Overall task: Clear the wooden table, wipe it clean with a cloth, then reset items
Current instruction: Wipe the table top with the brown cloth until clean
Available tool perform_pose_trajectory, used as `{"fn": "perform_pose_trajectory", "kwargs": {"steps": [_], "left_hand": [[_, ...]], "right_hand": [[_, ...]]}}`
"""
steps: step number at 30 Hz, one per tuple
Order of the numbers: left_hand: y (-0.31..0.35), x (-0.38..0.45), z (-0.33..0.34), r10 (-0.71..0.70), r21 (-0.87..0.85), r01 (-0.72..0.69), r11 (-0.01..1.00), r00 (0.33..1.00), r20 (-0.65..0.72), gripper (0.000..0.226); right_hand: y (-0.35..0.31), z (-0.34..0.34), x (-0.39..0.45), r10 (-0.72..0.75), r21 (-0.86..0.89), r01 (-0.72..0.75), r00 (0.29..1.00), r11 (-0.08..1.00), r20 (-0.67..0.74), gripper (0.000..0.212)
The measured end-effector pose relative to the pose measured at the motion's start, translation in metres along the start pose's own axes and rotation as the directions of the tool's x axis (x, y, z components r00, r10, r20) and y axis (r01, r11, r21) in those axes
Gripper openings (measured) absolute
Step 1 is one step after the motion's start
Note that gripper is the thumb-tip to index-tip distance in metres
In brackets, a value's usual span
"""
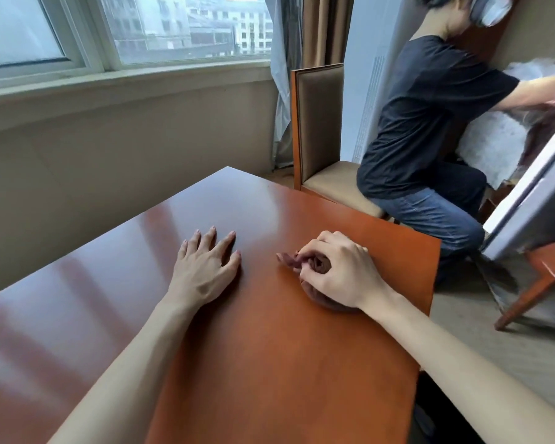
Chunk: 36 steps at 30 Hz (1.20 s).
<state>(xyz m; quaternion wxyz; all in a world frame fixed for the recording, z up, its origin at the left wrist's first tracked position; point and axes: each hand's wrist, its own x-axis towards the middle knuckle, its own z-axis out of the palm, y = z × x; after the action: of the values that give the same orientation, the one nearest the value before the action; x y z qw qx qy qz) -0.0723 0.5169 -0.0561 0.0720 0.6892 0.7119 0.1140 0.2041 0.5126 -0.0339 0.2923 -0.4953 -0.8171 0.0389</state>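
While the left hand [205, 267] lies flat with fingers spread on the desk [269, 363] at the centre of the frame, the right hand [340, 270] just right of it clutches a bunched brown cloth [321, 265], pressing it to the wood. At the upper right, a second person [430, 123] sits on a chair [321, 133] under the window [125, 30].

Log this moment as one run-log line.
phase: wiping | right hand: grips brown cloth on wooden table | left hand: flat on table
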Motion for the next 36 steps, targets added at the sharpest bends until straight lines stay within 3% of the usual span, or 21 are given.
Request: {"fn": "perform_pose_trajectory", "kwargs": {"steps": [5,8,12,16,20,27,31,33,36], "left_hand": [[-0.003,0.002,0.004,-0.006,-0.021,0.006,1.0,1.0,-0.022,0.068],[-0.003,0.005,0.004,-0.023,-0.02,0.022,1.0,0.999,-0.038,0.073],[0.0,0.004,0.004,-0.036,-0.005,0.036,0.999,0.997,-0.068,0.073],[-0.001,0.005,0.003,-0.048,0.001,0.048,0.999,0.996,-0.072,0.072],[0.0,0.003,0.001,-0.052,-0.01,0.052,0.999,0.998,-0.047,0.071],[0.001,0.0,-0.002,-0.03,-0.016,0.03,0.999,0.999,-0.016,0.057],[-0.003,0.005,-0.012,0.007,0.052,-0.009,0.999,0.999,0.042,0.056],[-0.013,0.007,-0.018,0.012,0.126,-0.011,0.992,1.0,-0.011,0.056],[-0.045,0.007,-0.029,-0.114,0.133,0.121,0.984,0.992,-0.061,0.058]], "right_hand": [[0.066,0.021,0.093,0.211,-0.2,-0.224,0.974,0.954,-0.086,0.032],[0.076,0.051,0.162,0.266,-0.258,-0.292,0.955,0.921,-0.129,0.036],[0.053,0.105,0.249,0.287,-0.262,-0.307,0.951,0.915,-0.11,0.043],[0.004,0.149,0.287,0.22,-0.211,-0.226,0.974,0.951,-0.051,0.037],[-0.017,0.134,0.248,0.131,-0.151,-0.13,0.991,0.98,-0.002,0.033],[-0.046,0.057,0.065,0.029,-0.086,-0.029,1.0,0.996,0.005,0.036],[-0.063,0.02,-0.022,-0.131,0.013,0.13,0.991,0.991,0.033,0.021],[-0.059,0.015,-0.025,-0.146,0.058,0.141,0.986,0.988,0.084,0.023],[-0.044,0.026,0.021,-0.053,0.006,0.053,0.996,0.999,0.078,0.03]]}}
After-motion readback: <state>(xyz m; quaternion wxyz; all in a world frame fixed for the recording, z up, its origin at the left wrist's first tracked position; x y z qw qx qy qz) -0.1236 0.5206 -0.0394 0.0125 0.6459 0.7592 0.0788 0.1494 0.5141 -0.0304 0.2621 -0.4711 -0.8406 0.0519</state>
